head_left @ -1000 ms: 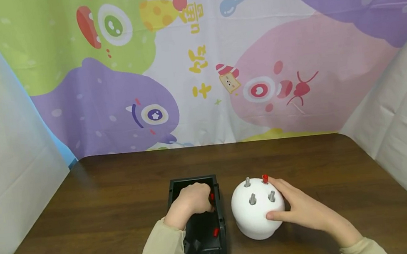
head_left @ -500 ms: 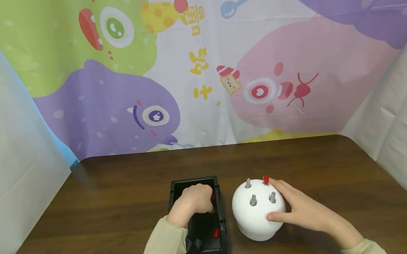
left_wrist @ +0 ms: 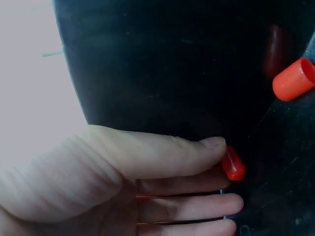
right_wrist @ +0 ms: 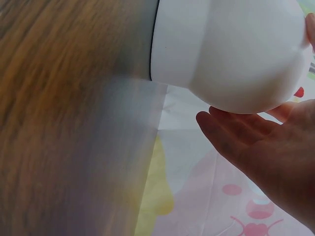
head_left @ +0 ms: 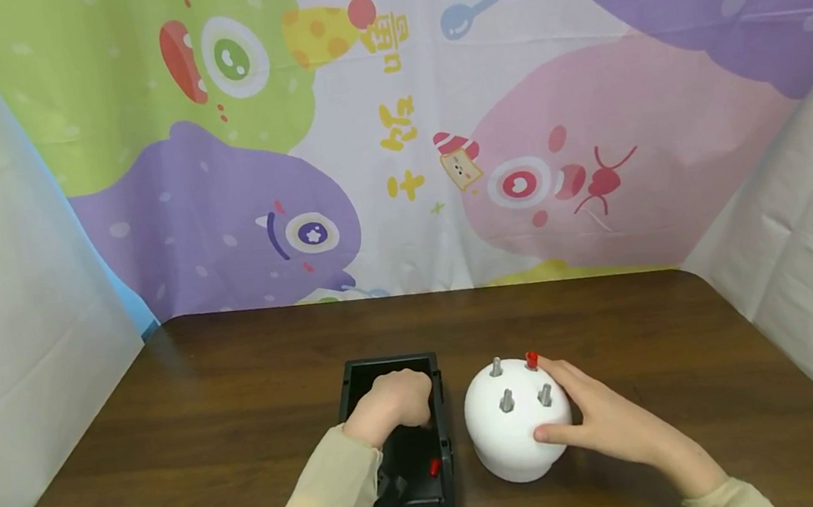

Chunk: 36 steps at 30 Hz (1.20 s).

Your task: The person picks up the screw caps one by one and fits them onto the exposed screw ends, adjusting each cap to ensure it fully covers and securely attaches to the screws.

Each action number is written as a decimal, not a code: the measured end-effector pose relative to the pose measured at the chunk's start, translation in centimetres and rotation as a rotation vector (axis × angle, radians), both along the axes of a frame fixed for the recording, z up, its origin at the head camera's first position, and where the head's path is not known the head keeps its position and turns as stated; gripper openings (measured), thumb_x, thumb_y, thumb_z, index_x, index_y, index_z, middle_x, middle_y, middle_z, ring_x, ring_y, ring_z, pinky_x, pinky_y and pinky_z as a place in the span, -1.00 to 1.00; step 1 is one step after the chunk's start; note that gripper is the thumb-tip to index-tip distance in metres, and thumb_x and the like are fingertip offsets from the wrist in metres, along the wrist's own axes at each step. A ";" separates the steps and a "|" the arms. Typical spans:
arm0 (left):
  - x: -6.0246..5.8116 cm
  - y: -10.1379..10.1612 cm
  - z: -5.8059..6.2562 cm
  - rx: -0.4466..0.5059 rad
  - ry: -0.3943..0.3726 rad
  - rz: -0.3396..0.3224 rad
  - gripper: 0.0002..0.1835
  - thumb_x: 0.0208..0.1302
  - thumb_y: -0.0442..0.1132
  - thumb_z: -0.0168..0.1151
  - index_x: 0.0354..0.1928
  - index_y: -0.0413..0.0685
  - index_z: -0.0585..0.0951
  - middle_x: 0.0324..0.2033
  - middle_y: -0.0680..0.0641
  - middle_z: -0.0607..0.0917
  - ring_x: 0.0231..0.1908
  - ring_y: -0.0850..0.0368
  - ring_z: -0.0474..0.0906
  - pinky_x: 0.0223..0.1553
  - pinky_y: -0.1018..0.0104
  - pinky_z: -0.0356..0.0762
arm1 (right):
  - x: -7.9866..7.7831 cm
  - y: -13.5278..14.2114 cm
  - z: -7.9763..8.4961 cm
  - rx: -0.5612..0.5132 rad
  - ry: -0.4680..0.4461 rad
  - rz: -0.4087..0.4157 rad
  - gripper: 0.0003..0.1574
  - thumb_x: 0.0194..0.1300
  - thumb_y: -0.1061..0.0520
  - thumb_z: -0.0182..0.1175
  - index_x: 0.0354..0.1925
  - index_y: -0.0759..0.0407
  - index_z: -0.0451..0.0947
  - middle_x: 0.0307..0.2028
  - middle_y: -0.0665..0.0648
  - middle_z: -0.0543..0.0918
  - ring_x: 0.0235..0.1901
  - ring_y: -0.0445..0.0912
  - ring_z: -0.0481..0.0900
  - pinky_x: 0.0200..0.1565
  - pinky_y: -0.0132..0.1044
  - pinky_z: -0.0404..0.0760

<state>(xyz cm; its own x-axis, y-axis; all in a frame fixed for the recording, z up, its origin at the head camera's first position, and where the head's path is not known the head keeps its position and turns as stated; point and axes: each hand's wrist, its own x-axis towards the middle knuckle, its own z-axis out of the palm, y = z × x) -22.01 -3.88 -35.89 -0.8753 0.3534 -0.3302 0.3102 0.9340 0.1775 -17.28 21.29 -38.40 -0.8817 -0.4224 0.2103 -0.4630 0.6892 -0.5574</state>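
Inside the black tray (head_left: 444,483) in the head view, my left hand (head_left: 396,401) reaches down at the far end. The left wrist view shows its thumb and index finger pinching a small red cap (left_wrist: 234,166). Another red cap (left_wrist: 294,82), hollow at one end, lies in the tray apart from the fingers. My right hand (head_left: 605,411) holds the right side of a white rounded body (head_left: 507,443), thumb in front and fingers behind. From its top stand several grey threaded posts (head_left: 507,400). A red cap (head_left: 532,360) covers the far right post.
Tray and white body stand side by side on a brown wooden table (head_left: 210,443). Dark small pieces (head_left: 395,487) lie at the tray's near end. Behind the table hangs a printed cartoon curtain (head_left: 404,229), with white cloth at both sides.
My left hand has shifted slightly right within the tray, covering the red piece seen beside it earlier. The right hand keeps its hold on the white body.
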 end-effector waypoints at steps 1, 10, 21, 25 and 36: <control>-0.1 0.0 0.0 0.002 -0.004 0.003 -0.67 0.02 -0.37 0.11 -0.80 -0.02 0.31 -0.82 0.05 0.15 -0.77 0.21 0.02 -0.71 0.38 0.06 | 0.0 0.0 0.0 -0.001 -0.002 -0.001 -0.04 -0.15 -0.32 0.17 0.20 -0.17 0.03 0.07 -0.16 0.24 0.02 -0.23 0.26 -0.04 -0.10 0.32; -0.7 0.3 -0.4 -0.014 -0.016 0.005 -0.77 -0.01 -0.32 0.17 -0.74 -0.05 0.42 -0.76 0.04 0.23 -0.73 0.18 0.11 -0.70 0.37 0.12 | 0.0 0.1 0.0 -0.002 -0.018 -0.006 -0.03 -0.15 -0.32 0.17 0.20 -0.21 0.01 0.08 -0.12 0.23 0.03 -0.20 0.26 -0.03 -0.08 0.31; -0.7 0.8 -0.6 -0.067 -0.048 0.037 -0.90 -0.03 -0.31 0.21 -0.61 -0.09 0.52 -0.71 0.01 0.36 -0.71 0.17 0.22 -0.68 0.38 0.19 | -0.1 0.0 -0.1 0.007 0.015 -0.008 0.01 -0.17 -0.33 0.19 0.21 -0.04 0.07 0.06 -0.12 0.25 0.02 -0.21 0.26 -0.03 -0.10 0.31; -0.7 0.9 -0.7 -0.098 -0.058 0.040 -0.89 -0.03 -0.29 0.21 -0.62 -0.08 0.52 -0.69 0.00 0.39 -0.68 0.16 0.24 -0.66 0.37 0.21 | 0.0 0.0 -0.1 0.007 0.013 -0.009 0.01 -0.17 -0.32 0.18 0.21 -0.06 0.06 0.05 -0.13 0.26 0.02 -0.22 0.27 -0.04 -0.10 0.32; -0.3 0.5 0.0 -0.052 -0.012 0.033 -0.81 0.04 -0.36 0.10 -0.67 -0.08 0.45 -0.75 0.02 0.27 -0.74 0.18 0.16 -0.70 0.38 0.15 | 0.0 0.0 -0.1 0.007 0.015 -0.010 -0.01 -0.16 -0.32 0.18 0.21 -0.14 0.03 0.05 -0.16 0.25 0.01 -0.23 0.27 -0.04 -0.10 0.32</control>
